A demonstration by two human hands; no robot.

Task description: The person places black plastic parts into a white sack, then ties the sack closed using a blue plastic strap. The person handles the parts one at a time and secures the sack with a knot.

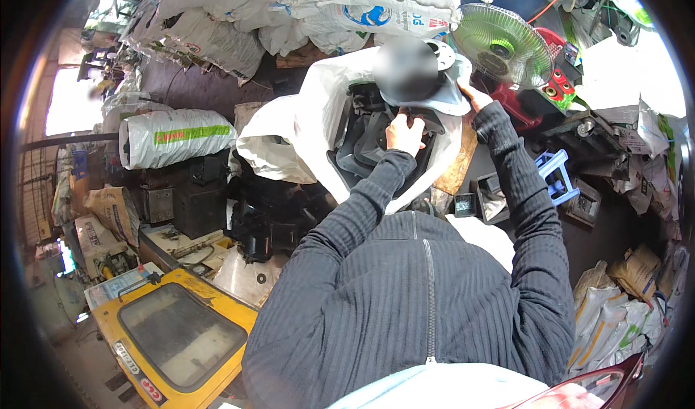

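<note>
Basically, grey part [452,99] over open white sack [279,145], its middle blurred out.
Right hand [475,96] pinches its right edge; left hand [405,132] curled at near edge, tips hidden, can't tell grip.

Holding a gray part [447,94] at its edge with the right hand [476,98], with the left hand [405,132] close under it, over dark parts [355,152] in a big white bag [318,98]. Wearing a dark zip top [362,293], near a round fan [499,47].
</note>
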